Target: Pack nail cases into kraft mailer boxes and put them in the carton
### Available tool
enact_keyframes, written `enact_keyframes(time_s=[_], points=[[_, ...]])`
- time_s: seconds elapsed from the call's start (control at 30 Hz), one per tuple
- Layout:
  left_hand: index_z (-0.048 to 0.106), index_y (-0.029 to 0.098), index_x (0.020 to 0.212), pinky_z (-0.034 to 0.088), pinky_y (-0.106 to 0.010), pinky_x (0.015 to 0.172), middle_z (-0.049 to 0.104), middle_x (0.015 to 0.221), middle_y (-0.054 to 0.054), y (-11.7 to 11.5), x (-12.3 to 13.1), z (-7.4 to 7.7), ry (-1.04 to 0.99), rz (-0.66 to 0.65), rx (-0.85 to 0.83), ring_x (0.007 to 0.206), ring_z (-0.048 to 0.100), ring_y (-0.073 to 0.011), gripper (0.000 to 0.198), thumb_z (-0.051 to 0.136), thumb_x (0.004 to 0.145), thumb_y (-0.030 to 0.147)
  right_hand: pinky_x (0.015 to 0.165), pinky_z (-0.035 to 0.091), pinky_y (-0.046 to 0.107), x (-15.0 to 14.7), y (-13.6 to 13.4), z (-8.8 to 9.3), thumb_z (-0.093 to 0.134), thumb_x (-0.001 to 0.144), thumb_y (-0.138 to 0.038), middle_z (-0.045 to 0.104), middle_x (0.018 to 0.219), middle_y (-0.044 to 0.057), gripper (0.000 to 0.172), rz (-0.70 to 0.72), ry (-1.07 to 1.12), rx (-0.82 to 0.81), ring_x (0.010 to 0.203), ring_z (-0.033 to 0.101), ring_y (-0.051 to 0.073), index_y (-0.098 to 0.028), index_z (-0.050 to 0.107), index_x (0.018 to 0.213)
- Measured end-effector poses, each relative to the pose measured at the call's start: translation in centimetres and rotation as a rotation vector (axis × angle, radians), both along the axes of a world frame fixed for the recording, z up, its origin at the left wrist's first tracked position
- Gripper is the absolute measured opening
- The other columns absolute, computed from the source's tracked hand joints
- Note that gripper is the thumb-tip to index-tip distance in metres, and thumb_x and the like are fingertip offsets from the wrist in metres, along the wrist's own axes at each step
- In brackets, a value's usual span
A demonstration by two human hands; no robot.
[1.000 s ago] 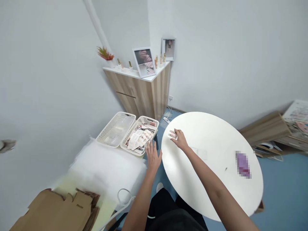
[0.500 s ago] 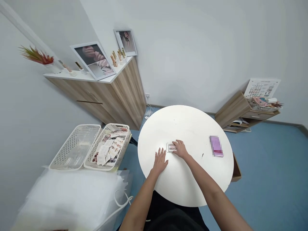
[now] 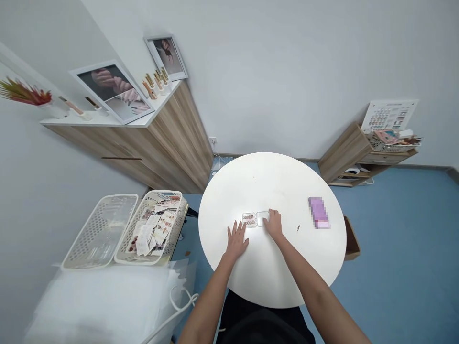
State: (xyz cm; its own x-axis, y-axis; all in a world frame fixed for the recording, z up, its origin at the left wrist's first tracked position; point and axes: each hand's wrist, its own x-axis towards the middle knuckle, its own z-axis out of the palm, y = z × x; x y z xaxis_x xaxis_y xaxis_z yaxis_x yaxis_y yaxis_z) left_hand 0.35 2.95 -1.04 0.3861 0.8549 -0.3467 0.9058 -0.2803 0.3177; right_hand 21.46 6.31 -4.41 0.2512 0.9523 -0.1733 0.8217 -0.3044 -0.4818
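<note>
The round white table (image 3: 272,191) has open surface far and right of the hands. Off its left edge, a white mesh basket (image 3: 124,251) holds nail cards (image 3: 152,234). Mid-table, the right hand (image 3: 274,225) pinches the clear nail case (image 3: 251,220), with the left hand (image 3: 236,241) open flat just beside it.

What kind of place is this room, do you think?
It is probably a nail studio or a small press-on nail business: a framed photo of manicured hands, a basket of nail sample cards, and a clear tray of false nails on the table.
</note>
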Motion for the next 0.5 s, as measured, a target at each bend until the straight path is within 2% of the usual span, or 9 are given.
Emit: enact_keyframes(time_s=[0.1,0.27,0.4,0.5], points=[[0.019,0.02,0.154,0.003,-0.062,0.117,0.022,0.16,-0.006,-0.2,0.6,0.0,-0.006,0.014,-0.01,0.149,0.006,-0.03,0.071,0.039,0.086,0.029,0.089,0.045,0.036,1.4,-0.7,-0.4,0.05,0.083,-0.028,0.058,0.116,0.017,0.047,-0.16,0.091,-0.045,0.106,0.056,0.029,-0.011,0.053,0.127],[0.018,0.016,0.154,0.004,-0.062,0.117,0.02,0.16,-0.009,-1.1,1.3,-0.2,0.002,0.041,-0.03,0.149,0.005,-0.0306,0.07,0.038,0.088,0.03,0.072,0.047,0.028,1.7,0.3,0.1,0.05,0.081,-0.024,0.065,0.095,0.009,0.032,-0.223,0.196,-0.145,0.083,0.062,0.02,-0.015,0.064,0.108],[0.021,0.014,0.153,0.006,-0.063,0.116,0.019,0.16,-0.011,-2.4,2.1,-0.2,-0.025,0.006,-0.078,0.149,0.005,-0.0317,0.07,0.038,0.088,0.031,0.077,0.045,0.025,1.5,1.7,1.7,0.044,0.084,-0.016,0.065,0.103,0.01,0.029,-0.214,0.183,-0.09,0.09,0.062,0.018,-0.016,0.068,0.102],[0.022,0.015,0.152,0.008,-0.063,0.116,0.02,0.16,-0.01,-3.7,2.8,-0.3,-0.093,-0.052,-0.123,0.149,0.006,-0.0313,0.069,0.039,0.087,0.032,0.083,0.044,0.025,0.6,2.2,3.5,0.043,0.087,-0.014,0.066,0.109,0.007,0.03,-0.122,0.201,-0.036,0.098,0.061,0.017,-0.019,0.067,0.105]])
